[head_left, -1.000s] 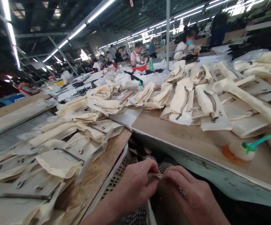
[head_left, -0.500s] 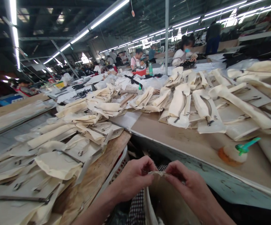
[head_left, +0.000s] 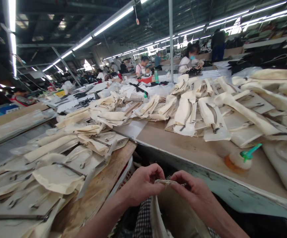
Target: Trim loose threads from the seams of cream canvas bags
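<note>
A cream fabric piece (head_left: 183, 213) hangs open over my lap, its raw edge drawn up between my two hands. My left hand (head_left: 147, 183) pinches that edge between thumb and fingertips. Close beside it, my right hand (head_left: 191, 188) pinches the same edge from the other side. Only a short strip of the edge shows between the fingertips. Under the fabric is a black-and-white checked cloth (head_left: 143, 215).
Cream fabric pieces with zippers (head_left: 56, 175) cover the wooden table on the left; more pieces (head_left: 186, 112) lie along the right table. A bottle with a green nozzle (head_left: 240, 160) stands near the right table's edge. A white basket (head_left: 127, 173) sits between the tables. Several people work farther back.
The view has shifted slightly, so the tables and bottle appear a little farther left. Both hands keep their pinch on the fabric edge, with the right fingers slightly closer to the left.
</note>
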Demonstrator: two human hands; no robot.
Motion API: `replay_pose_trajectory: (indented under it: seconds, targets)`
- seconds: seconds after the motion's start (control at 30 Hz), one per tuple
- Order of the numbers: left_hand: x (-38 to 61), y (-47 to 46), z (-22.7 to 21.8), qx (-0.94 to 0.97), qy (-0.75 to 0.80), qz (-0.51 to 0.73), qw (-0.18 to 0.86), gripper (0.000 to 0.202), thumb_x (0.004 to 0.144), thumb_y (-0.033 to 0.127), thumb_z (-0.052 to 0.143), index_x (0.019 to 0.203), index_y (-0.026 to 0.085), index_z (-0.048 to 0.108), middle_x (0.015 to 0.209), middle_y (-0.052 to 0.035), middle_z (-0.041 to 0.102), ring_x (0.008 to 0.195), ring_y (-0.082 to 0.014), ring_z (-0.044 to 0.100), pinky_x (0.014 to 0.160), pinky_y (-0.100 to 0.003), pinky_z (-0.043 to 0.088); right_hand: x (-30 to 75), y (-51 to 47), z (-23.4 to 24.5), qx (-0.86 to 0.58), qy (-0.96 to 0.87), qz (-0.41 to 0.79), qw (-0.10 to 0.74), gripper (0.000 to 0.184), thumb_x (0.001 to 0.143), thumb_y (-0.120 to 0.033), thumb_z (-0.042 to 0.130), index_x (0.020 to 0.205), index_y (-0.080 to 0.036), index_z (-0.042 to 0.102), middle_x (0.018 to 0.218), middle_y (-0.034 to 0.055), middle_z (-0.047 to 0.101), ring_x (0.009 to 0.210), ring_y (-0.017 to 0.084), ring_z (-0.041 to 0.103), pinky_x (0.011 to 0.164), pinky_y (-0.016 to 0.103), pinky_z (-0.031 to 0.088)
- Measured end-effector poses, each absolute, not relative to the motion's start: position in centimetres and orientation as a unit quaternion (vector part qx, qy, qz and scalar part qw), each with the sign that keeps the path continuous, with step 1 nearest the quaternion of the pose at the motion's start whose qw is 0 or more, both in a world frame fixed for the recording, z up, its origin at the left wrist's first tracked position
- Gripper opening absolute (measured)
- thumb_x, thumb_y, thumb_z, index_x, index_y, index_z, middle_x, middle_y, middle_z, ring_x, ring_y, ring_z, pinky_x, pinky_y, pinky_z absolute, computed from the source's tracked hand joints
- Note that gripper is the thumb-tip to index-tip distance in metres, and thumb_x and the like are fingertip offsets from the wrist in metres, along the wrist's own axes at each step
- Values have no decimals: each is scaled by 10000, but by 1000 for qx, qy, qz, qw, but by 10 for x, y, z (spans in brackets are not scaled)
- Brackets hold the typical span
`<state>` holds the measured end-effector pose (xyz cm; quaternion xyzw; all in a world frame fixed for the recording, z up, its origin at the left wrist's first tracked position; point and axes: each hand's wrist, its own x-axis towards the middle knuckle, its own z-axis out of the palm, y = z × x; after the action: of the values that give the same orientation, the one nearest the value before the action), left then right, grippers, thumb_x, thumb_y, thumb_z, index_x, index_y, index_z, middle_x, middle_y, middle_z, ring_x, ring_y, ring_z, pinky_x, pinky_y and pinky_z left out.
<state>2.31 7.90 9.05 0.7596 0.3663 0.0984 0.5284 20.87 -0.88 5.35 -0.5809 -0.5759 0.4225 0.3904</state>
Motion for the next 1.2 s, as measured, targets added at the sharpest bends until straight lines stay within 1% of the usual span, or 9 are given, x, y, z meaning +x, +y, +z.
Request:
replay_pose_trajectory:
  seconds: [0.07, 0.2, 0.37, 0.47, 0.6, 0.73, 0.87, 1.03, 1.2]
  targets:
    - [24, 75, 95, 788, 361, 100, 488, 62, 778, 140, 624, 839, 144, 627, 709, 52, 556, 668, -100, 477, 612, -205, 356, 207, -12, 51, -576, -580, 418, 396, 181, 924, -359, 533, 930, -214, 642, 833, -10, 702, 721, 156, 634, 637, 251, 479]
    - [24, 67, 102, 842, 343, 113, 401, 101, 788, 84, 620, 848, 165, 631, 756, 53, 604, 715, -104, 530, 661, -202, 373, 204, -16, 47, -570, -582, 405, 416, 124, 937, -322, 537, 947, -215, 599, 889, 3, 700, 760, 159, 650, 695, 269, 503]
    - [21, 60, 100, 894, 301, 124, 307, 125, 837, 72, 600, 890, 184, 609, 864, 28, 637, 799, -117, 587, 712, -198, 405, 203, -20, 45, -575, -609, 368, 405, 48, 936, -261, 544, 936, -228, 579, 894, -6, 682, 784, 162, 642, 716, 281, 494]
    - [20, 57, 100, 909, 295, 114, 271, 116, 865, 79, 567, 901, 187, 586, 895, 13, 638, 806, -125, 602, 711, -203, 418, 201, -23, 44, -580, -622, 347, 395, 47, 940, -237, 530, 948, -236, 577, 904, -14, 677, 801, 164, 644, 728, 290, 486]
    - [19, 55, 101, 921, 291, 105, 237, 88, 899, 105, 546, 895, 191, 564, 889, 15, 625, 782, -126, 607, 689, -208, 418, 199, -24, 44, -587, -636, 318, 386, 58, 939, -224, 518, 953, -235, 573, 901, -11, 671, 808, 171, 644, 728, 299, 487]
    - [18, 55, 101, 932, 275, 105, 212, 98, 921, 98, 513, 904, 186, 552, 891, 10, 616, 780, -127, 609, 684, -214, 419, 199, -25, 42, -590, -649, 292, 381, 74, 931, -206, 511, 952, -241, 572, 896, -12, 663, 809, 178, 644, 728, 310, 495]
    - [17, 56, 101, 945, 255, 88, 184, 110, 900, 80, 508, 914, 185, 536, 914, -2, 620, 813, -142, 618, 701, -226, 435, 199, -26, 41, -587, -657, 271, 388, 93, 927, -201, 504, 985, -239, 566, 908, 0, 666, 825, 187, 651, 736, 321, 508]
    - [18, 58, 102, 953, 248, 66, 161, 124, 866, 72, 535, 899, 188, 506, 973, -3, 646, 837, -157, 644, 683, -245, 439, 200, -26, 43, -578, -656, 293, 387, 120, 935, -196, 481, 1028, -238, 545, 964, 12, 675, 856, 183, 661, 763, 326, 513]
    - [17, 59, 101, 958, 235, 62, 150, 149, 850, 75, 554, 890, 198, 480, 1015, 13, 655, 844, -154, 655, 691, -256, 441, 201, -26, 43, -587, -637, 334, 372, 67, 947, -254, 482, 993, -239, 529, 933, 4, 672, 817, 183, 654, 742, 337, 502]
